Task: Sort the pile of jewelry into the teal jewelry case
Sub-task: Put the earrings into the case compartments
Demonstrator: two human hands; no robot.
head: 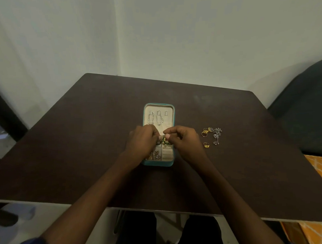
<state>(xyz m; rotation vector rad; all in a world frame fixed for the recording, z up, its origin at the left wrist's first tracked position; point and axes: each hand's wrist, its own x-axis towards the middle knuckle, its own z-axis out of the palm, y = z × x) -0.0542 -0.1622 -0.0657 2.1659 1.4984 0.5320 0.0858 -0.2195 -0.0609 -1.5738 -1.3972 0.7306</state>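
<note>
The teal jewelry case lies open in the middle of the dark table, its cream lid holding two silver chains. Over the case's middle, my left hand and my right hand meet, fingertips pinching a green and gold beaded piece between them. Gold and silver earrings sit in the near left compartments, partly hidden by my left wrist. The remaining pile of gold rings and silver flower pieces lies on the table right of the case.
The dark table ends close to my body, with my legs below. A dark chair stands at the right. An orange patterned cloth shows at the right edge. A pale wall rises behind.
</note>
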